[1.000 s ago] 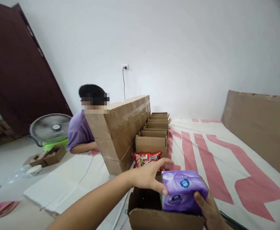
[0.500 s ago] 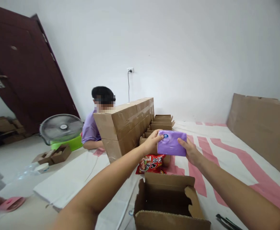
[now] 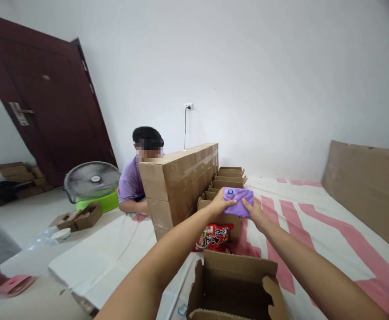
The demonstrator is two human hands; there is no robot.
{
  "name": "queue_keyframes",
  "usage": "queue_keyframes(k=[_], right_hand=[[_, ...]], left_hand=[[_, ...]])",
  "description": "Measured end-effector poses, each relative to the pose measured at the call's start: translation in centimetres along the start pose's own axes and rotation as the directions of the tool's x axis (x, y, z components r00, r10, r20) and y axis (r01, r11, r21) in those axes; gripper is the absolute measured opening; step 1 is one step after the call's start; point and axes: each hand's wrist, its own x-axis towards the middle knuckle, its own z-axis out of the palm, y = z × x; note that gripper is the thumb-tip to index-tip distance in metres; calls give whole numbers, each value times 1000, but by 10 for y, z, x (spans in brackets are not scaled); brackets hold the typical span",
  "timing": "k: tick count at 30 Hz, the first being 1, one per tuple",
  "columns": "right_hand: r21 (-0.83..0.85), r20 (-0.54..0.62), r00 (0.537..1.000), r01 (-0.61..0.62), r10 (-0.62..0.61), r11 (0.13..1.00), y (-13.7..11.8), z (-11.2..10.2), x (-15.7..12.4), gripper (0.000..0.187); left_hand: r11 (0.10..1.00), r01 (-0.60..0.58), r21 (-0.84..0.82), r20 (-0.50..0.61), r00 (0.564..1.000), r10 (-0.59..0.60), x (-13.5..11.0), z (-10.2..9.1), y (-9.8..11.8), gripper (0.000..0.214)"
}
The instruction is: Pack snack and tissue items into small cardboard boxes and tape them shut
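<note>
We note both bare forearms stretched forward and almost straight, converging away from the body, palms turned inward toward each other.

The left hand (image 3: 221,203) has its grip closed on the left end of a purple pack (image 3: 238,195), thumb on top and fingers curled beneath. The right hand (image 3: 252,212) has its grip closed on the pack's lower right edge, fingers wrapped under it. We see no gap between either hand and the pack.

The pack is held between the two grips, clear of any surface. Its long axis runs left to right, close to level, with the right end slightly lower. Its broad face is turned up and toward the camera, with a round blue-and-white mark at the left end, beside the left thumb.

Directly below the grips stands the nearest open carton (image 3: 219,218) of a row of open cartons (image 3: 228,177) that runs away beyond them. A red snack bag (image 3: 213,235) leans below the grips and nearer the body, and another open box (image 3: 236,284) lies nearer again. To the left of the grips stands a stack of sealed cartons (image 3: 177,182), with a seated person (image 3: 132,184) behind it.
</note>
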Motion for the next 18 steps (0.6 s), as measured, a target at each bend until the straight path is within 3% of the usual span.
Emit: queue_keyframes(k=[5, 11, 15, 18], right_hand=[[19, 48, 999, -4, 3, 1000, -1, -4, -13, 62], [55, 117, 993, -39, 32, 998, -11, -10, -25, 57], [89, 122, 991, -57, 46, 994, -24, -4, -38, 49], [134, 94, 995, -43, 30, 990, -39, -11, -61, 48]], left_hand=[[999, -45, 17, -37, 998, 45, -8, 5, -2, 68], [1000, -11, 8, -43, 999, 11, -21, 12, 4, 91], [999, 35, 16, -10, 999, -34, -34, 21, 17, 97], [998, 65, 17, 46, 997, -66, -55, 16, 35, 105]])
